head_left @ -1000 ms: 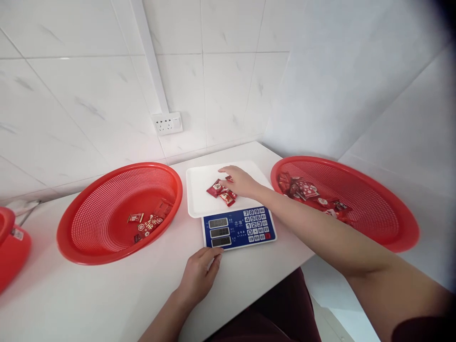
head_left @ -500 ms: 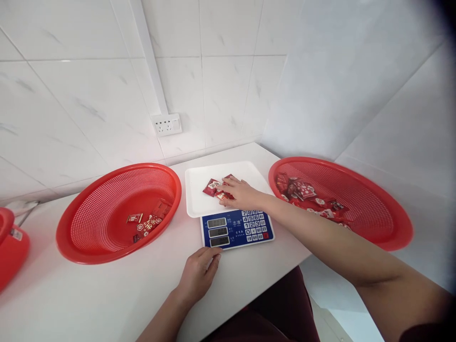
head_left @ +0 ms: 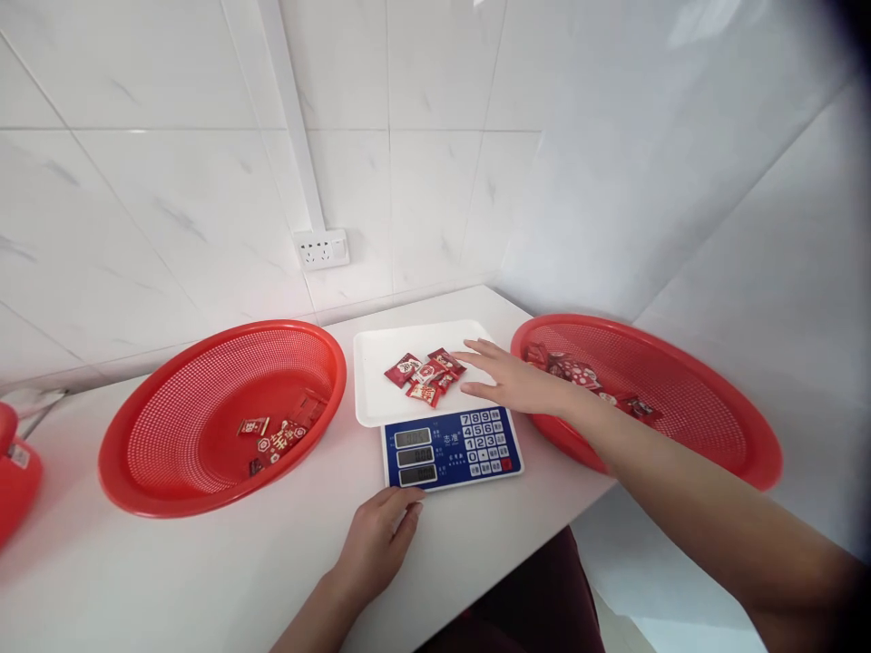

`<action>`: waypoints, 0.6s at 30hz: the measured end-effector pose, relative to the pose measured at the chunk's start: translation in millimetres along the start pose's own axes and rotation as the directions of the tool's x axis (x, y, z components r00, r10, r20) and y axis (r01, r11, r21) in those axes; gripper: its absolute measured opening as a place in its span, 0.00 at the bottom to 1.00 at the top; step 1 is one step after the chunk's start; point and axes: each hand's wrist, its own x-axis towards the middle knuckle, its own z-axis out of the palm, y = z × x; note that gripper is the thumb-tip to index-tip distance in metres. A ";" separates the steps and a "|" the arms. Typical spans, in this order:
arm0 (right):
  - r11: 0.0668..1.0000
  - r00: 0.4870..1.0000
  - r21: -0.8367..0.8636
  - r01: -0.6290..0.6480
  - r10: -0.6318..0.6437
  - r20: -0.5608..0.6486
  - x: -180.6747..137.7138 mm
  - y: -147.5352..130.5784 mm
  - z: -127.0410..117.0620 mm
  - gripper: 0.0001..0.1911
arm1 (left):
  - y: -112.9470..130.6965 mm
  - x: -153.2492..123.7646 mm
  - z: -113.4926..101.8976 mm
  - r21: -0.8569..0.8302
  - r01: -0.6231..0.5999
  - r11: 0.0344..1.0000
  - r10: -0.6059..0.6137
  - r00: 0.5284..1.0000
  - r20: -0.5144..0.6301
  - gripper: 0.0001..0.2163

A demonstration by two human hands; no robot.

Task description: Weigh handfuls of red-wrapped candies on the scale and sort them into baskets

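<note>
Several small red candy packets (head_left: pixel 427 373) lie in a loose cluster on the white pan (head_left: pixel 371 399) of a blue digital scale (head_left: pixel 453 449). Above the pan's right side is my right hand (head_left: pixel 507 374), open with fingers spread and nothing in it, its fingertips close to the packets. My left hand (head_left: pixel 385 535) rests on the table at the scale's front edge. Its fingers are together and curled, with nothing visible in them, and the fingertips touch or nearly touch the edge below the displays.
A red mesh basket (head_left: pixel 136 435) with some red packets stands left of the scale. Another red basket (head_left: pixel 738 435) with packets is at the right, under my right forearm. Part of a red container (head_left: pixel 17 490) shows at far left. Behind the table (head_left: pixel 272 562) rises a tiled wall.
My right hand has lifted off the packets and drawn back to the right, uncovering the whole cluster on the pan. My left hand stays at the scale's front edge. The view has tilted slightly.
</note>
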 end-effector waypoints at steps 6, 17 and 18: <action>0.994 0.994 -0.049 -0.102 0.104 0.040 -32.1 19.8 -7.1 0.34 | 2.7 -0.7 1.6 0.004 -0.048 0.999 0.049 0.997 -0.052 0.09; 0.989 0.998 -0.147 0.008 0.000 0.055 2.9 -20.7 35.0 0.36 | -5.8 1.6 6.4 0.009 -0.107 0.994 0.107 0.980 -0.169 0.07; 0.990 0.998 -0.143 0.008 0.000 0.057 3.2 -21.2 36.1 0.36 | -6.1 1.9 6.5 0.013 -0.116 0.993 0.117 0.978 -0.171 0.07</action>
